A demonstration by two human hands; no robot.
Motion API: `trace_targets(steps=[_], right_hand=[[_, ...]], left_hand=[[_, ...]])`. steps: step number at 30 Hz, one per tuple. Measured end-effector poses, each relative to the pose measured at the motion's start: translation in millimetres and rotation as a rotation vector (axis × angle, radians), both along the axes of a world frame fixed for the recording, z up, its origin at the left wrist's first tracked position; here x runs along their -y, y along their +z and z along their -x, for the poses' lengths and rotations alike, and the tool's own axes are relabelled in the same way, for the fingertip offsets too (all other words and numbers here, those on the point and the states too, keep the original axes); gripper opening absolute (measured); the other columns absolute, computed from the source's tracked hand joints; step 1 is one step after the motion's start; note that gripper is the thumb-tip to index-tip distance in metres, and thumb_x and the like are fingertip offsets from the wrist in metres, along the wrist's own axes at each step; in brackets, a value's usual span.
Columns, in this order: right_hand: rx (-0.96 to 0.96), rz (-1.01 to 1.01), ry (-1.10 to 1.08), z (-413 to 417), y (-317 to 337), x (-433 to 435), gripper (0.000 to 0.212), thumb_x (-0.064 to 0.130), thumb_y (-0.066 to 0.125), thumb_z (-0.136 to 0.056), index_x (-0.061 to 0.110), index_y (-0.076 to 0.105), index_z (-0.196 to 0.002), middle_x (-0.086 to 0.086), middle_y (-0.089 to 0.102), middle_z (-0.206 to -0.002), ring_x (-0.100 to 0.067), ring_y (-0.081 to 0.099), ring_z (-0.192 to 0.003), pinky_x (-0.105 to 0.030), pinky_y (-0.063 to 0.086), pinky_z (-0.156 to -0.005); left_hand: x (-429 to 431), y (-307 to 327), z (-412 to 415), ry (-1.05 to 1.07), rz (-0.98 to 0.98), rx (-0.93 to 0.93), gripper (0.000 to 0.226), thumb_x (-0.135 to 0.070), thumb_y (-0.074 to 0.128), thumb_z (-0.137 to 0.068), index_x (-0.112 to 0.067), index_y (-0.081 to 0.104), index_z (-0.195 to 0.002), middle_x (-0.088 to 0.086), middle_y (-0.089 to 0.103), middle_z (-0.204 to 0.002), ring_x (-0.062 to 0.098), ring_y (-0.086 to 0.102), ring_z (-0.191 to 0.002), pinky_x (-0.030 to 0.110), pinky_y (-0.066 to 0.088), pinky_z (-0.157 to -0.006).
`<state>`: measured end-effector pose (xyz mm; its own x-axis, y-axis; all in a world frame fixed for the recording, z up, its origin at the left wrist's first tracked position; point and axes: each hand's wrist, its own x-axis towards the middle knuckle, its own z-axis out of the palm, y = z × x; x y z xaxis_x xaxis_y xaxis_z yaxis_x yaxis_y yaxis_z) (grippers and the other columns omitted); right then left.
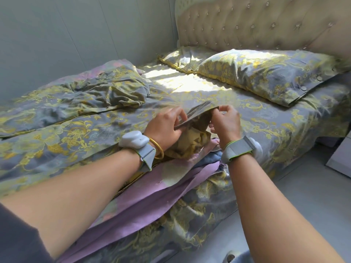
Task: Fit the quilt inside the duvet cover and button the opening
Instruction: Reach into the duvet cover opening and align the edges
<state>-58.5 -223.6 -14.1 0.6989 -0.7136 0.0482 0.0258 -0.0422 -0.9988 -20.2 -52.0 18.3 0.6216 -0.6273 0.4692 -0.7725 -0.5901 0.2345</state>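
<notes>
A grey duvet cover [76,118] with a yellow floral print lies spread across the bed. Its opening edge is lifted at the bed's near side. My left hand [165,126] grips the raised flap of that edge from the left. My right hand [226,120] pinches the same flap's corner from the right. Under the flap, bunched yellow-grey fabric [190,143] shows in the opening. A lilac quilt [155,190] with a blue layer sticks out of the cover below my wrists and hangs over the bed's side.
Two matching pillows [266,73] lie against a tufted beige headboard [256,21] at the back right. A grey wall [76,35] runs along the bed's far left side. Pale floor [303,196] lies to the right, with a white furniture corner [341,154] at the edge.
</notes>
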Motion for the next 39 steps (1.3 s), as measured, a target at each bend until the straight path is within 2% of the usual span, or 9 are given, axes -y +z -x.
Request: trace_targets(steps=[4,7,9,11,14,23,26,32,39], right_hand=[[-0.134,-0.18,0.185,9.1,-3.8,-11.4,0.043,0.041,0.037,-0.081,0.006,0.06,-0.09,-0.016,0.068,-0.101,-0.036,0.069,-0.087,-0.048,0.058,-0.062],[-0.141,-0.317,0.171,14.8,-3.5,-14.9,0.036,0.03,0.032,-0.095,0.006,0.058,-0.102,-0.015,0.065,-0.097,-0.029,0.067,-0.074,-0.032,0.054,-0.047],[-0.157,-0.247,0.118,14.6,-7.2,-14.1,0.037,0.032,0.032,-0.09,0.007,0.06,-0.089,-0.019,0.068,-0.099,-0.033,0.068,-0.081,-0.046,0.06,-0.063],[-0.156,-0.17,0.081,14.2,-8.4,-12.9,0.039,0.036,0.033,-0.084,0.009,0.06,-0.076,-0.021,0.07,-0.095,-0.037,0.068,-0.086,-0.054,0.058,-0.078],[-0.139,-0.1,0.071,20.5,-5.7,-14.1,0.039,0.029,0.036,-0.091,0.007,0.057,-0.067,-0.019,0.065,-0.072,-0.033,0.066,-0.064,-0.042,0.054,-0.062],[-0.121,-0.147,0.014,32.0,-10.5,-2.9,0.033,0.016,0.053,-0.075,0.014,0.054,-0.042,0.0,0.051,-0.043,-0.017,0.045,-0.038,-0.026,0.037,-0.043],[-0.095,-0.078,-0.037,36.5,-10.9,-9.3,0.006,0.02,0.061,-0.069,0.019,0.057,-0.066,0.002,0.059,-0.055,-0.024,0.061,-0.055,-0.042,0.057,-0.064],[0.012,0.417,-0.161,54.7,8.9,-30.7,0.013,0.03,0.073,-0.075,0.025,0.062,-0.08,0.012,0.064,-0.074,-0.012,0.063,-0.077,-0.024,0.045,-0.07],[-0.067,0.756,0.137,52.9,3.2,-41.4,0.04,0.023,0.071,-0.074,0.037,0.059,-0.11,0.016,0.071,-0.102,-0.013,0.065,-0.101,-0.035,0.054,-0.082]], left_hand=[[-9.8,-12.3,9.5,0.047,0.004,-0.062,0.035,-0.037,0.069,-0.079,-0.024,0.052,-0.107,-0.004,0.058,-0.097,0.02,0.058,-0.088,0.038,0.051,-0.077],[-19.7,-17.2,28.7,-0.079,-0.029,0.34,0.054,-0.052,0.067,-0.074,-0.024,0.05,-0.117,0.001,0.05,-0.107,0.021,0.048,-0.094,0.036,0.04,-0.08],[-21.6,-25.7,40.7,-0.221,-0.156,0.54,0.049,-0.045,0.065,-0.077,-0.024,0.052,-0.12,0.003,0.05,-0.102,0.024,0.048,-0.087,0.037,0.039,-0.074],[-18.6,-34.4,49.0,-0.197,-0.292,0.432,0.055,-0.041,0.059,-0.08,-0.026,0.045,-0.131,0.002,0.059,-0.094,0.028,0.06,-0.078,0.037,0.047,-0.064],[-9.7,-37.8,47.8,0.086,-0.347,0.269,0.062,-0.049,0.054,-0.084,-0.029,0.033,-0.139,0.003,0.063,-0.098,0.032,0.066,-0.083,0.037,0.049,-0.063],[13.3,-5.1,6.3,0.276,0.225,-0.289,0.016,-0.016,0.056,-0.086,-0.007,0.066,-0.094,0.011,0.069,-0.092,0.033,0.063,-0.091,0.033,0.05,-0.077],[14.9,0.1,2.0,0.25,0.298,-0.433,0.02,-0.016,0.062,-0.082,-0.01,0.064,-0.101,0.008,0.072,-0.098,0.025,0.066,-0.091,0.04,0.054,-0.086],[9.4,1.1,6.1,0.137,0.312,-0.456,0.014,-0.016,0.068,-0.083,-0.015,0.072,-0.096,0.002,0.073,-0.092,0.017,0.067,-0.09,0.037,0.054,-0.089],[8.0,10.4,16.4,0.097,0.173,-0.411,0.026,-0.021,0.05,-0.096,-0.015,0.071,-0.111,-0.001,0.07,-0.106,0.009,0.058,-0.095,0.019,0.041,-0.082]])
